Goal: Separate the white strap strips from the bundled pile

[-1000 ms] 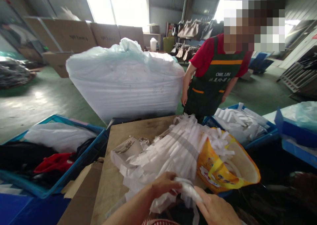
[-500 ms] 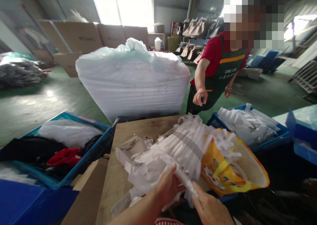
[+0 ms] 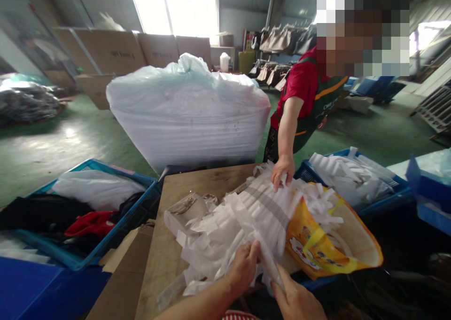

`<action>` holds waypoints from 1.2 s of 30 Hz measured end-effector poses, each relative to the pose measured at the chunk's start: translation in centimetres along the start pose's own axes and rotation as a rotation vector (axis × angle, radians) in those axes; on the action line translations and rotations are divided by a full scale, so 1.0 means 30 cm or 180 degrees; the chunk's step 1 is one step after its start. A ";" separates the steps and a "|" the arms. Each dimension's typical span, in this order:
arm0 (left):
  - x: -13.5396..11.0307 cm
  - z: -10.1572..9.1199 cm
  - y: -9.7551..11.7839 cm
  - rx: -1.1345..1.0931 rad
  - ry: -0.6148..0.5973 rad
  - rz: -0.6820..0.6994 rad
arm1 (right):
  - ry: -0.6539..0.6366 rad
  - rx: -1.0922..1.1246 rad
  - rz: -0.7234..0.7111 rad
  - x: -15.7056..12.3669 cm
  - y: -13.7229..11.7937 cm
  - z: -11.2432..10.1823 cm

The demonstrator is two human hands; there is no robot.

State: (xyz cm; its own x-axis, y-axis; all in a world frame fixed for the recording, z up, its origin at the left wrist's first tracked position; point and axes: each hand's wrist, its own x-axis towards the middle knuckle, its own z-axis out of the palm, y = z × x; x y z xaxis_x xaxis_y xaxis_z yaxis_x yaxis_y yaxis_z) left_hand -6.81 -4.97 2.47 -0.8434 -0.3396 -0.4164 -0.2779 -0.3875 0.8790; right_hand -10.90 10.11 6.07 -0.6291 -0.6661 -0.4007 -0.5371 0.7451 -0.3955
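A heap of white foam sleeves (image 3: 246,216) spills out of a yellow printed bag (image 3: 317,249) onto a wooden table (image 3: 186,181). My left hand (image 3: 243,266) is closed round the near ends of a few sleeves at the bottom of the heap. My right hand (image 3: 294,299) sits just to the right, its fingers pinching one long white sleeve (image 3: 269,263) that runs up between both hands. A pale grey handbag (image 3: 186,209) lies half buried at the heap's left side.
A co-worker in a red shirt and green apron (image 3: 306,99) leans over the far side, one hand (image 3: 282,169) on the heap. A big plastic-wrapped white bale (image 3: 186,113) stands behind the table. Blue crates: clothes (image 3: 81,207) left, foam sleeves (image 3: 352,174) right.
The co-worker has bent forward and put a hand down on the far end of the heap. My left hand has shifted its hold lower on the sleeves; my right hand has stayed put.
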 end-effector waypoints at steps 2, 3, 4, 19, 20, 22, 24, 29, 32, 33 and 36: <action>0.000 -0.004 0.004 0.0348 -0.0067 0.0053 | 0.0067 0.0002 0.0036 0.001 0.001 0.001; -0.003 -0.006 0.008 0.0513 -0.0128 0.0064 | 0.0089 0.0019 0.0033 0.003 -0.001 -0.001; -0.008 -0.009 0.013 0.0657 -0.0239 0.0047 | 0.0096 0.0048 0.0019 0.004 -0.004 -0.003; -0.042 -0.020 0.047 0.1080 -0.1158 -0.0172 | 0.0428 0.0564 -0.0172 0.019 0.042 -0.009; -0.037 -0.018 0.042 0.1034 -0.1157 -0.0151 | 0.0412 0.0543 -0.0122 0.020 0.039 -0.010; -0.028 -0.015 0.032 0.0933 -0.1151 -0.0133 | 0.0367 0.0495 -0.0061 0.022 0.037 -0.010; -0.024 -0.011 0.023 0.0806 -0.1167 -0.0138 | 0.0361 0.0416 -0.0052 0.024 0.039 -0.007; -0.023 0.005 0.010 0.0500 -0.1204 -0.0078 | 0.0404 0.0337 -0.0024 0.027 0.046 0.001; -0.021 0.010 0.001 0.0406 -0.1205 -0.0068 | 0.0391 0.0372 -0.0021 0.025 0.044 -0.008; -0.019 0.011 -0.003 0.0399 -0.1196 -0.0077 | 0.0403 0.0359 -0.0026 0.024 0.043 -0.011; -0.012 0.012 -0.018 0.0440 -0.1117 -0.0116 | 0.0484 0.0362 -0.0094 0.022 0.042 -0.018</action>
State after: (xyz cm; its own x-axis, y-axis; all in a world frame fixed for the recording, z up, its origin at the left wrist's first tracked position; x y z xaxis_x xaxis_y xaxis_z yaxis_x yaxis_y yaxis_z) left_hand -6.51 -4.32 2.23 -0.9314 -0.0041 -0.3639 -0.3498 -0.2665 0.8981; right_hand -12.30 10.62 5.76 -0.6962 -0.6685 -0.2616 -0.4950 0.7110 -0.4995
